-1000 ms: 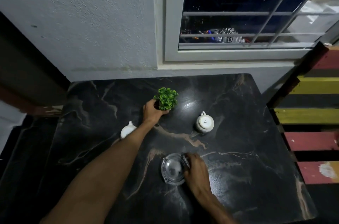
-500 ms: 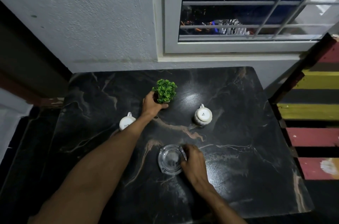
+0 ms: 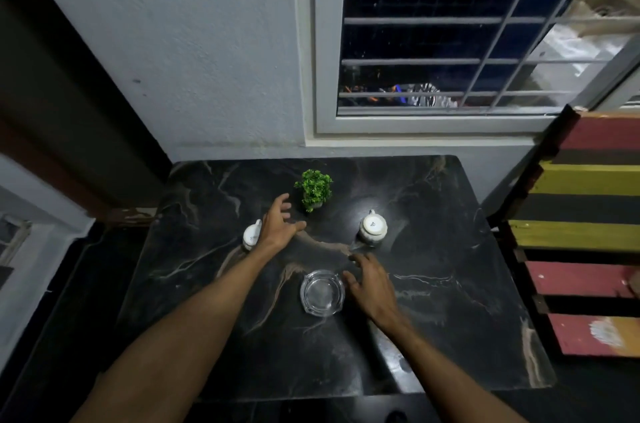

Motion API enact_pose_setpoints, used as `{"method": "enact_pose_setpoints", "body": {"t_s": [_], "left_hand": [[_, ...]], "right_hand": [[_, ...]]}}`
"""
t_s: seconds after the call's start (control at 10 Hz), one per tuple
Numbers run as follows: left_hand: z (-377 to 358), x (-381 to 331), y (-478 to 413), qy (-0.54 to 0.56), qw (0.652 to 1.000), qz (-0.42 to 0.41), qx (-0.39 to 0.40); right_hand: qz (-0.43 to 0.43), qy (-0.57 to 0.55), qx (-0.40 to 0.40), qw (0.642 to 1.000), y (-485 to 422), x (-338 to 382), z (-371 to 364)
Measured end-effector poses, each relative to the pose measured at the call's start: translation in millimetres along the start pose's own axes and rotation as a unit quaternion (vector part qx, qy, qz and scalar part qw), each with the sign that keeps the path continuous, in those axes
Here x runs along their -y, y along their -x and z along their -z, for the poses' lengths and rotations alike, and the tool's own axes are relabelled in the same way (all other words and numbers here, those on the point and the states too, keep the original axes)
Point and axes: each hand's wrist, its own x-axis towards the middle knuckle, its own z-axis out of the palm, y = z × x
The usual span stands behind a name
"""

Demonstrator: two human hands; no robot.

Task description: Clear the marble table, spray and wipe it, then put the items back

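Here the black marble bench [image 3: 450, 266] stands against a pale wall [image 3: 190, 41], below a barred window [image 3: 450, 41], and four things rest on its top. A small green potted plant [image 3: 314, 187] stands upright toward the far side, near the middle. The left hand [image 3: 277, 225] hovers just beside it on the near-left, fingers spread and relaxed, holding nothing; there is a visible gap between the fingertips and the leaves. A white cup [image 3: 251, 236] sits just left of that wrist, partly hidden behind it. A second white cup [image 3: 373, 228] sits to the right of the plant, well apart from the first, with its handle turned toward the wall.

Nearer the person, a clear glass ashtray [image 3: 322, 292] lies flat on the marble. The right hand [image 3: 374, 289] is just to its right, palm down, fingers loosely splayed and gripping nothing. Whether the thumb touches the ashtray's rim I cannot tell. Both forearms reach in from the near edge. Along the right side stands a slatted wooden panel [image 3: 581, 214] painted in red, yellow and black stripes.
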Motion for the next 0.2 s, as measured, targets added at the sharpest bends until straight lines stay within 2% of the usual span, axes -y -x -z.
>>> {"method": "enact_pose_setpoints", "body": {"t_s": [0.2], "left_hand": [[-6,-11,80,-0.063,0.996,-0.037,-0.052]], "right_hand": [[0.077,0.052,0.022,0.995,7,-2,45]]}}
